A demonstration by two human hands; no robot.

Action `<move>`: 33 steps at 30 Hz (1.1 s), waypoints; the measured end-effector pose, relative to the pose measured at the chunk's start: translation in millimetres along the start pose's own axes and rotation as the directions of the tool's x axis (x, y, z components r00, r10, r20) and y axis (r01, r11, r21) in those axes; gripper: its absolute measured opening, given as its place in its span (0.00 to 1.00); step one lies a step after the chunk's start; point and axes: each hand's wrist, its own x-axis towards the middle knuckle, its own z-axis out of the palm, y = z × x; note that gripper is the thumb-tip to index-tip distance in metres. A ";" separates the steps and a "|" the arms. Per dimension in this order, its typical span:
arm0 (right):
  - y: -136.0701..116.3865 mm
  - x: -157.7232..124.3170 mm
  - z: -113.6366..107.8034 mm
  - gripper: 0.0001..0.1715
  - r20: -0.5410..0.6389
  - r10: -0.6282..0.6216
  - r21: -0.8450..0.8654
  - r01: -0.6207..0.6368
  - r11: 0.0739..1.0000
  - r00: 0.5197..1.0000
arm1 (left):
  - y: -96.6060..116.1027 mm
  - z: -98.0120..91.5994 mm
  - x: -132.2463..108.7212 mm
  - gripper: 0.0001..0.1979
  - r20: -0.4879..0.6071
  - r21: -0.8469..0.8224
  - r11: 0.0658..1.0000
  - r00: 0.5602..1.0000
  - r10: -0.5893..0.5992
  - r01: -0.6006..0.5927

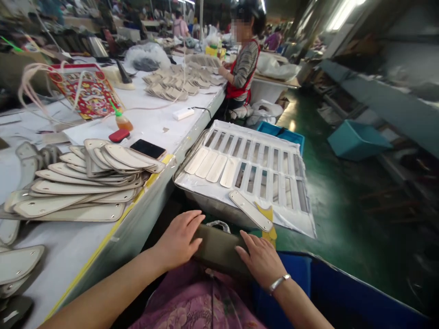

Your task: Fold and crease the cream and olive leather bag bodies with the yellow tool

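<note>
A dark olive-brown piece with a smooth, rounded surface (221,250) is in front of my lap; its exact kind I cannot make out. My left hand (180,238) grips its left end, fingers curled over the upper edge. At the opposite end, my right hand (262,258) holds it the same way, a silver bracelet on the wrist. A clear loop (219,225) shows just behind the piece. Beyond my hands, a beige strip with metal rivets (250,210) lies slanted over the front edge of a white slotted rack (295,214). Several pale strips (206,165) rest on the rack's left side.
Layered riveted beige pieces (78,187) cover the near part of the white table (85,251) at left. A phone (148,149), a red object (119,135) and a glue bottle (123,122) sit behind. A co-worker (243,64) stands farther along. Blue bins (356,139) stand right.
</note>
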 end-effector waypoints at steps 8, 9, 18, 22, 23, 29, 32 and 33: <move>-12.4 12.8 12.0 0.21 -0.026 0.150 -0.049 -0.151 0.987 0.988 | 26.0 43.6 24.8 0.46 0.259 0.236 0.921 0.933 0.249 -0.311; -11.6 13.0 13.5 0.22 -0.030 0.150 -0.053 -0.151 0.987 0.988 | 25.7 43.5 25.4 0.46 0.267 0.252 0.917 0.933 0.242 -0.310; -13.6 12.1 11.7 0.20 -0.077 0.113 -0.067 -0.118 0.991 0.991 | 30.2 34.0 25.6 0.43 0.313 0.293 0.902 0.923 0.224 -0.318; -16.8 8.6 8.1 0.27 -0.040 0.000 -0.020 -0.001 1.000 0.999 | 27.8 33.8 22.5 0.38 0.346 0.304 0.879 0.902 0.258 -0.368; -17.9 7.2 7.8 0.30 -0.022 -0.008 -0.017 0.007 1.000 1.000 | 27.8 33.7 22.3 0.37 0.350 0.307 0.876 0.900 0.259 -0.372; -26.5 3.4 5.1 0.32 0.010 0.057 -0.037 -0.056 0.998 0.998 | 31.8 35.5 18.8 0.35 0.317 0.299 0.888 0.914 0.254 -0.350; -30.9 12.1 0.6 0.34 0.073 0.083 0.002 -0.083 0.997 0.994 | 30.0 33.5 17.2 0.41 0.300 0.231 0.907 0.913 0.278 -0.352; -32.4 16.4 -0.7 0.35 0.103 0.091 0.022 -0.094 0.995 0.991 | 28.1 31.3 18.1 0.44 0.294 0.182 0.920 0.912 0.286 -0.347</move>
